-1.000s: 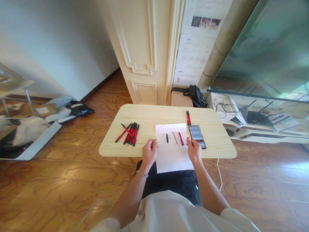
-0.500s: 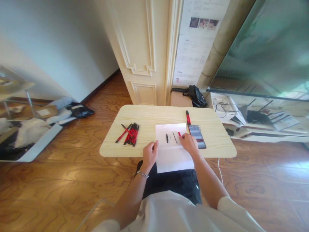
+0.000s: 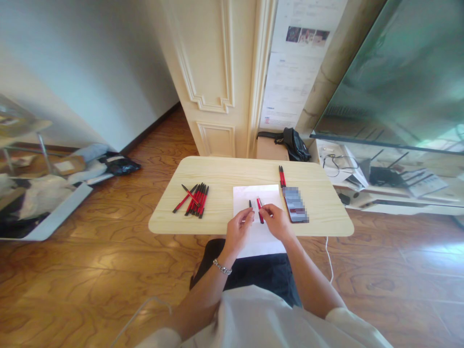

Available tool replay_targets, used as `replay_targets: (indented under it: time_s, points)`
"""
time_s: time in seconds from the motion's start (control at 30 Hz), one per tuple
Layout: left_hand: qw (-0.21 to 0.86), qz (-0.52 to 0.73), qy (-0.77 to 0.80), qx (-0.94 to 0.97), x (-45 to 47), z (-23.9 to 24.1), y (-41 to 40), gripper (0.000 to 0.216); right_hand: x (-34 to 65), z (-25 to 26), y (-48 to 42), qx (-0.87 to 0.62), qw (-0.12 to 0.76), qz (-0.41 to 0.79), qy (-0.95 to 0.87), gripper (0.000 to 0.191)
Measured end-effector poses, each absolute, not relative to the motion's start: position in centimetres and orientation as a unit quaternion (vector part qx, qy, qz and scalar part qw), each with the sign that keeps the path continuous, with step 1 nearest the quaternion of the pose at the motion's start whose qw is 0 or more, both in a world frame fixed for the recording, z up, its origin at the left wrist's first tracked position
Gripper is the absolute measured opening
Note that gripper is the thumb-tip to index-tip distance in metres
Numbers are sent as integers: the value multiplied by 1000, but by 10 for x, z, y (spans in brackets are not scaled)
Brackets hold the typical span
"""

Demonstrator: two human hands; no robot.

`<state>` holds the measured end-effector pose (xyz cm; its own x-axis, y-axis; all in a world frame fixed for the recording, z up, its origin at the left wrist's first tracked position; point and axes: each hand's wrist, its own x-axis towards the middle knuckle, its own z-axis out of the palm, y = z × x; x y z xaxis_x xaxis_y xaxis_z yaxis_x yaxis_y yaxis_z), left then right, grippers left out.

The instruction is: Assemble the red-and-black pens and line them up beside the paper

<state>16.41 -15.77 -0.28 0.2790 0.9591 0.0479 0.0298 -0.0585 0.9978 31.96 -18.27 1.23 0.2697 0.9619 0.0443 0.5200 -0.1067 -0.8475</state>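
Observation:
My right hand pinches a red pen barrel with a black end, held upright over the white sheet of paper. Close on its left, my left hand has thumb and fingertips drawn together; whatever they hold, if anything, I cannot make out. Just beyond those fingertips lies a black pen part, partly covered by them. The thin dark rod seen on the paper before does not show now. Several red and black pens lie in a loose pile on the left of the table.
The pale wooden table also bears a phone right of the paper and a pair of red and black pens behind it. A black bag sits beyond the table. A white cable hangs at the right.
My right hand has lifted the red barrel and brought it left over the middle of the paper. My left hand has come right and forward from the paper's left edge, close to the barrel.

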Motion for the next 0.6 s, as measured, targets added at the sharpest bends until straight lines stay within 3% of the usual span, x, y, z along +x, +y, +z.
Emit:
replay_targets:
  time_s: [0.13,0.27,0.4,0.6]
  points:
    - [606,456,384,527,174,-6,-164,37,301,11,-194,-629,407,310,-585,22]
    - [625,454,401,492,169,-14,-165,37,322,7,-181,-678,390,242,-574,20]
    - [636,452,401,480,167,-17,-166,37,349,0,-157,-748,311,160,-564,20]
    - [649,443,398,473,168,-16,-168,40,352,-13,-142,-772,208,137,-585,24]
